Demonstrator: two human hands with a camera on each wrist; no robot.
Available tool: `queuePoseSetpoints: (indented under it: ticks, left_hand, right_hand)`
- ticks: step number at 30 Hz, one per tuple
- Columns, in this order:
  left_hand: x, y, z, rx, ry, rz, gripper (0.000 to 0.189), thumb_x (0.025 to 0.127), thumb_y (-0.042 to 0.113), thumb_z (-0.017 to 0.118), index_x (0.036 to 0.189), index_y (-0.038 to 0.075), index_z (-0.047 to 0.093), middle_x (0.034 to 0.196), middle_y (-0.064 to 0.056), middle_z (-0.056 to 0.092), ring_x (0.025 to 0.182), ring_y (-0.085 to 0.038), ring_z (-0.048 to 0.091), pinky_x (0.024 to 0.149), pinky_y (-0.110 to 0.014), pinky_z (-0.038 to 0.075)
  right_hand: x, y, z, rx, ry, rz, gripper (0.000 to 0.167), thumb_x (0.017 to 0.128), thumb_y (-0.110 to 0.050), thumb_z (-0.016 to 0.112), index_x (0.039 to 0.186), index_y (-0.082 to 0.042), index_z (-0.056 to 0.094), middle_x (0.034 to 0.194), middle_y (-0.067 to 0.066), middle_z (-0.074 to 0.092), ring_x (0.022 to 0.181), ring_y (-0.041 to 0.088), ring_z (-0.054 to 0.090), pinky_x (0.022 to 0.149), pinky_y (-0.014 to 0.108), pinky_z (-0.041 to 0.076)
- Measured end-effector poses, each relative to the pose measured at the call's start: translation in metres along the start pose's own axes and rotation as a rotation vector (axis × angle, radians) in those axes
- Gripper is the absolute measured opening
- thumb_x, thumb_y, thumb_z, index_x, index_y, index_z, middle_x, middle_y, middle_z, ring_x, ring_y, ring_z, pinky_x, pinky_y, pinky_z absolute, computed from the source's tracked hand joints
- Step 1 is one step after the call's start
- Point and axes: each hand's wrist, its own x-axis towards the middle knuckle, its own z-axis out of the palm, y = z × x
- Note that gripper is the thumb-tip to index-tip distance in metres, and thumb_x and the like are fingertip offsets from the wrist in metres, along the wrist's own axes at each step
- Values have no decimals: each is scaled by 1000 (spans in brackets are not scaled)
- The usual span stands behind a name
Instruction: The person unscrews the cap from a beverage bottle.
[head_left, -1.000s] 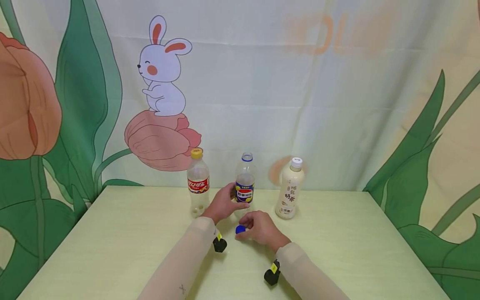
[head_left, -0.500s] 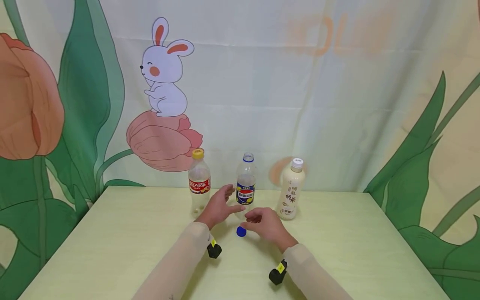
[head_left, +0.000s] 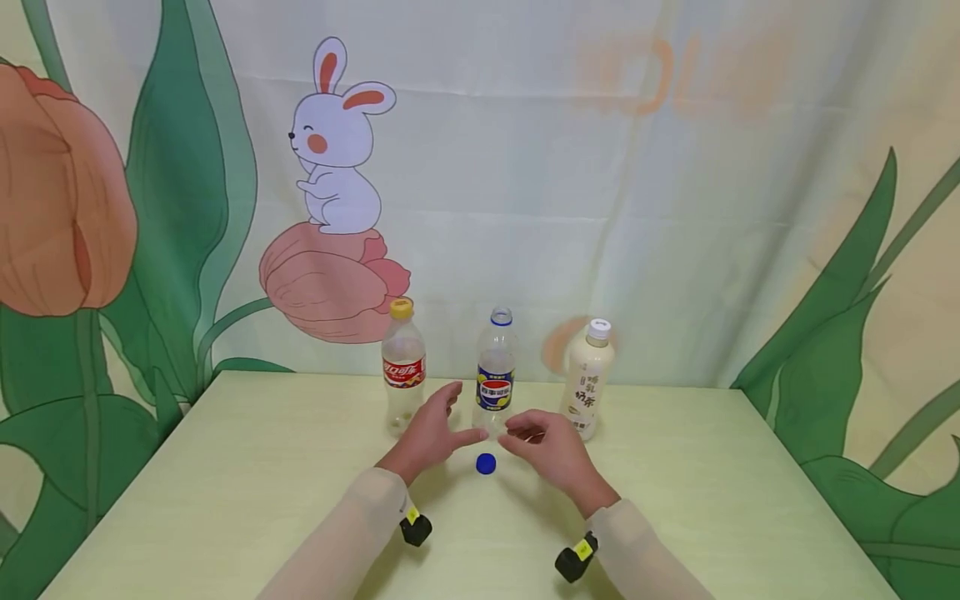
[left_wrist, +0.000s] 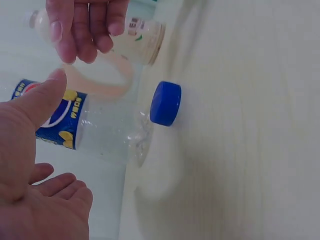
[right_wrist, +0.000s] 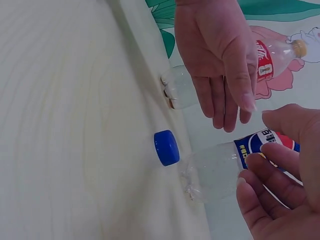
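Observation:
A clear bottle with a blue label (head_left: 495,390) stands upright and uncapped in the middle of the table. In front of it lies a blue bottle cap (head_left: 486,463), which neither hand touches. To the bottle's left is my left hand (head_left: 431,433), its thumb and fingers spread apart and holding nothing. My right hand (head_left: 553,450) hovers to the right of the cap with fingers loosely bent and nothing between them. Both wrist views show the blue cap (left_wrist: 166,103) apart from the fingers, close to the bottle's base.
A clear bottle with a red label and yellow cap (head_left: 403,372) stands behind my left hand. Right of the middle bottle is a cream-coloured bottle with a white cap (head_left: 588,379). A printed curtain (head_left: 480,167) hangs behind the pale table (head_left: 247,483).
My right hand has let go of the blue cap, which stays on the table. My left hand has come off the blue-label bottle. Both hands have drawn apart and back.

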Motion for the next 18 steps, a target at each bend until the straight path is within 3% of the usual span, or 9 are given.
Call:
queuePoseSetpoints:
  ticks: [10, 18]
  left_hand:
    - [-27, 15, 4, -79, 34, 71, 96, 84, 36, 86, 159, 12, 31, 164, -13, 36, 149, -39, 39, 118, -53, 41]
    - [-46, 30, 15, -141, 70, 201, 81, 89, 35, 81, 154, 10, 40, 157, -9, 45, 148, -33, 42, 122, -51, 37]
  right_hand:
    - [-19, -13, -14, 55, 124, -6, 18, 89, -24, 81, 105, -16, 77, 100, -1, 75, 88, 14, 68, 77, 24, 58]
    - [-30, -25, -32, 89, 182, -7, 20, 89, -23, 81, 106, -14, 77, 103, 3, 76, 92, 16, 70, 82, 21, 57]
